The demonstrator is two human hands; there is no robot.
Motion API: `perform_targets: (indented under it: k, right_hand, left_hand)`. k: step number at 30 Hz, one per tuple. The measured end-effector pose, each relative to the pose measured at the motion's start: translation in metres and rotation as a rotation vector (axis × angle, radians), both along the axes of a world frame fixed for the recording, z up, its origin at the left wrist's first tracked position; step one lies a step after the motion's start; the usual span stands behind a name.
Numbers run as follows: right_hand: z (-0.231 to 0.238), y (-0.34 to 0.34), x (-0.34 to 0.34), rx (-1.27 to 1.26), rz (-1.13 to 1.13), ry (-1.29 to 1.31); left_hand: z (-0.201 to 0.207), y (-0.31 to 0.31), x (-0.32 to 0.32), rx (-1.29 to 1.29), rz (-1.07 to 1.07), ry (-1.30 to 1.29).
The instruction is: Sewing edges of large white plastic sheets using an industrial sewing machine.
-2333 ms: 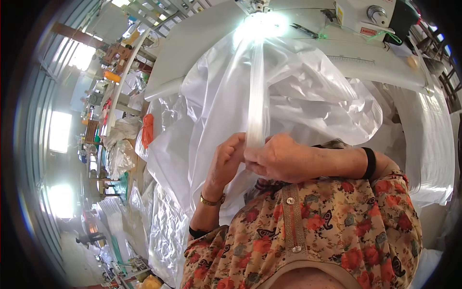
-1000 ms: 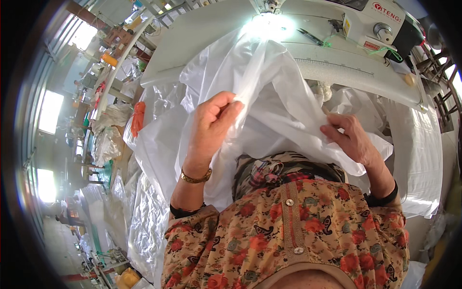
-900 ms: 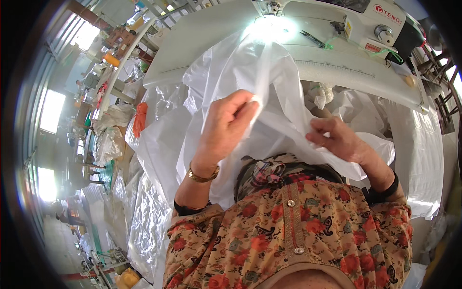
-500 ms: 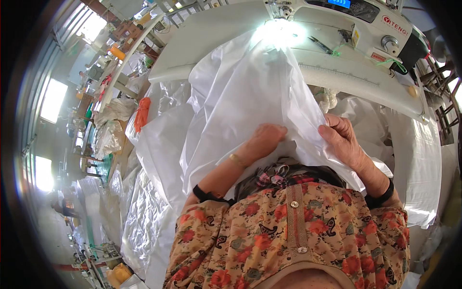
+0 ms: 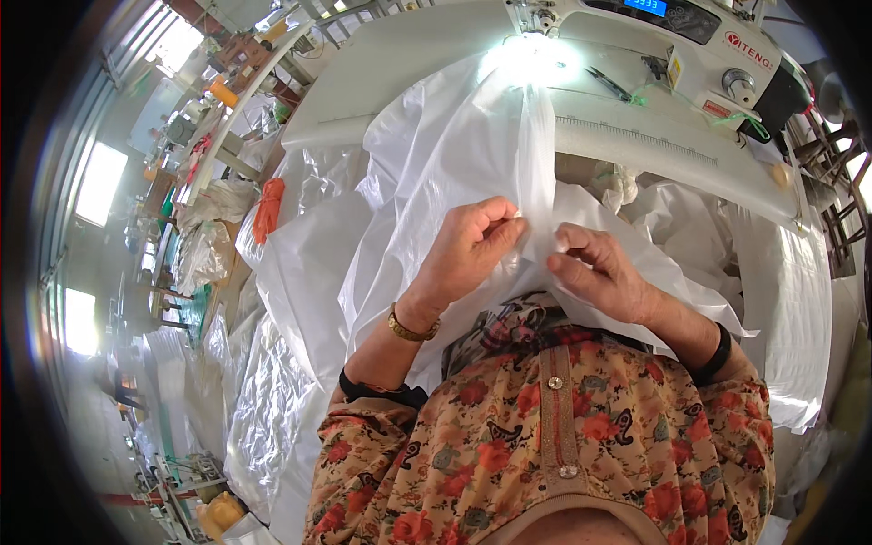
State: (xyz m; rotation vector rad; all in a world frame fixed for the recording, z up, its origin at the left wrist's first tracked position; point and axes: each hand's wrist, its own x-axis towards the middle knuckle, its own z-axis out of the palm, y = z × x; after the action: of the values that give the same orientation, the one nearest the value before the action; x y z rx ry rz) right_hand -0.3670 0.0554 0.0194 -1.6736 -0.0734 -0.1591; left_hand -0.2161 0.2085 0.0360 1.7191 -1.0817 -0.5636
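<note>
Thin white, slightly shiny sheet material (image 5: 413, 204) runs from the lit needle area of a sewing machine (image 5: 690, 54) down to my lap. My left hand (image 5: 468, 250) pinches it between thumb and forefinger, beside a narrow folded strip (image 5: 538, 154) that leads up to the needle. Close to the right of this strip, my right hand (image 5: 604, 277) has half-curled fingers, with a gap between thumb and forefinger. Its fingertips are slightly blurred and sit near the sheet's edge. Bright lamp glare hides the needle and presser foot.
A ruler scale (image 5: 636, 136) runs along the table's front edge. Black thread snips (image 5: 609, 84) and green thread lie on the machine bed. An orange bundle of cord (image 5: 269, 211) hangs at left, among more white sheeting (image 5: 272, 409). White material (image 5: 786, 309) drapes at the right.
My left hand has moved up and now pinches the sheet. My right hand has come left from the outer edge, its fingers loosened. The material below the needle has narrowed into a strip.
</note>
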Motion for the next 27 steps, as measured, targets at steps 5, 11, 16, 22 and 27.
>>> perform_targets:
  k: [5,11,16,22,27]
  right_hand:
    - [-0.004,0.02,0.008,-0.229,-0.002,-0.105]
    - [0.002,0.039,0.003,-0.558,-0.033,-0.194]
    - [0.017,0.039,-0.005,-1.021,0.115,-0.264]
    - [0.033,-0.041,-0.038,-0.985,-0.109,-0.116]
    - [-0.069,-0.08,-0.023,-0.764,-0.327,0.182]
  left_hand:
    - [-0.005,0.007,-0.007,0.016,0.005,-0.071]
    - [-0.008,0.014,-0.011,0.004,0.066,0.116]
    - [-0.022,0.018,0.0,-0.031,0.026,0.057]
    - [-0.021,0.045,0.019,-0.005,0.267,0.097]
    - [0.024,0.034,0.032,-0.109,0.197,-0.06]
